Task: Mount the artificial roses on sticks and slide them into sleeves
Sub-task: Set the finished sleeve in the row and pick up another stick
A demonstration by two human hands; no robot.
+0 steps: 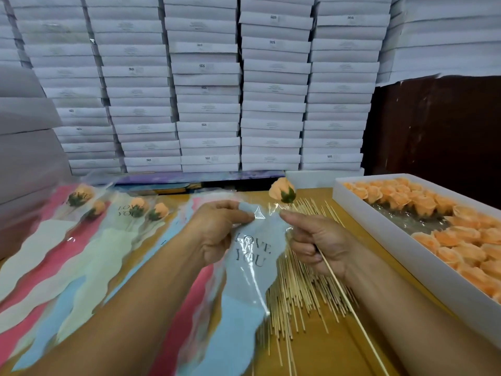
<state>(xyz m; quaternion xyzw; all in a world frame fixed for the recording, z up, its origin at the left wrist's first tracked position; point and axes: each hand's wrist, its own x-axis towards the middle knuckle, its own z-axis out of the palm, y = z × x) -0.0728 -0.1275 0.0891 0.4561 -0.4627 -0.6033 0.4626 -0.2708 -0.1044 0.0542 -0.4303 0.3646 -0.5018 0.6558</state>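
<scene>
"LOVE YOU" reads on the blue sleeve (pixel 250 256) my left hand (pixel 217 229) pinches; my right hand (pixel 317 240) grips a rose's (pixel 282 190) stick (pixel 349 308). Boxes (pixel 206 77) say "SGS".

My left hand (pixel 217 229): thumb and forefinger pinched together, forearm raised from lower left. My right hand (pixel 317 240): fingers curled tight, thumb forward, forearm from lower right.

A white rectangular tray of orange fabric roses (pixel 423 210) sits at the right of the yellow-brown wooden table (pixel 333 346). A pile of thin bamboo sticks (pixel 298 289) lies left of it, pastel plastic sleeves (pixel 81 256) farther left, stacked white cardboard boxes (pixel 208 85) behind.
</scene>
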